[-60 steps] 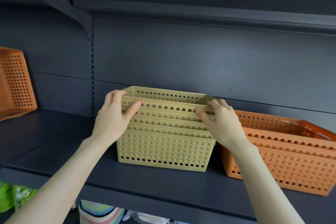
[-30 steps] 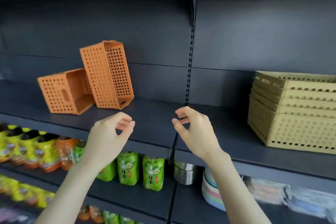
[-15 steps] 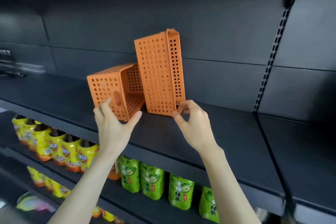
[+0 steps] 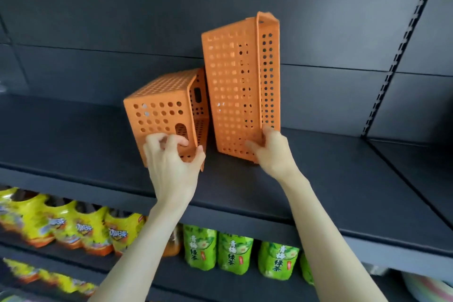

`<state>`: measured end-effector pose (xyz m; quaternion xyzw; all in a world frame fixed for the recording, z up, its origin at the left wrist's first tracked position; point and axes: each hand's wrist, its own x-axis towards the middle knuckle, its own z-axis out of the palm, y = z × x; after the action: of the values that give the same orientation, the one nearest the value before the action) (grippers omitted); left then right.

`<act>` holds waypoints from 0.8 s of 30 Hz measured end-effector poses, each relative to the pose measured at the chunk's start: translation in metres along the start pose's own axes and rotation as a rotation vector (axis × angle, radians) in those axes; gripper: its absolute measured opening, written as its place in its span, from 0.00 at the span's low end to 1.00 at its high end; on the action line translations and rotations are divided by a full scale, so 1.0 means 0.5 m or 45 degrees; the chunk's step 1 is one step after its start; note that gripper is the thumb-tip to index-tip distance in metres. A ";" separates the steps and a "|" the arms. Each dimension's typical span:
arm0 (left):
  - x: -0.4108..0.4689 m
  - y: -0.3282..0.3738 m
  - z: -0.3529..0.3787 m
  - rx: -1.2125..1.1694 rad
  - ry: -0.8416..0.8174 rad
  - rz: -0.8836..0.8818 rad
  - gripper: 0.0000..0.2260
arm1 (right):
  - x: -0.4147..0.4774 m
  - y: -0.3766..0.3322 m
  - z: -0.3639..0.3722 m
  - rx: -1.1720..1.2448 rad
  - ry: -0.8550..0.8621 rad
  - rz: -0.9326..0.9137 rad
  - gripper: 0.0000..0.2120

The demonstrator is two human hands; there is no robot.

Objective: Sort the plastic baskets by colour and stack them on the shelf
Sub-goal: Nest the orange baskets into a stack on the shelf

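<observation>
Orange baskets sitting mid-shelf (image 4: pixel 318 179), touching: left hand (image 4: pixel 171 164) is gripping the tipped basket (image 4: pixel 159 115), right hand (image 4: pixel 272 152) pinching the upright basket (image 4: pixel 235 86). Lifting squarely should avoid toppling.

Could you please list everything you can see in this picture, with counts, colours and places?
Baskets: 2, orange, on the top shelf; one on its side at left, one standing on end at right, touching.
Shelf: dark grey, across the middle, under the baskets.
Yellow bottles: several, lower shelf, left.
Green bottles: at least three, lower shelf, centre.
Hands: left hand gripping the side-lying basket's near end; right hand gripping the standing basket's bottom corner.
</observation>
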<state>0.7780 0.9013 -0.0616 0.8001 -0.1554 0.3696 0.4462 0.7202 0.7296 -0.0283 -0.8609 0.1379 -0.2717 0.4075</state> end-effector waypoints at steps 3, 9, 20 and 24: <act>0.019 -0.031 -0.023 -0.065 0.024 0.040 0.11 | -0.025 -0.013 0.024 0.053 0.060 -0.062 0.04; 0.051 -0.060 -0.086 -0.441 0.005 0.064 0.08 | -0.086 -0.045 0.021 0.084 0.253 -0.168 0.11; 0.148 -0.049 -0.086 -0.909 -0.505 -0.645 0.09 | -0.106 -0.142 -0.096 -0.434 0.594 -0.606 0.14; 0.167 -0.058 -0.078 -1.039 -0.656 -0.672 0.11 | -0.091 -0.163 -0.120 -0.535 0.601 -0.646 0.14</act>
<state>0.8337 0.9566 -0.0052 0.6385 -0.1845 -0.0532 0.7453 0.6498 0.7645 0.0501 -0.8461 0.0634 -0.5197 0.0999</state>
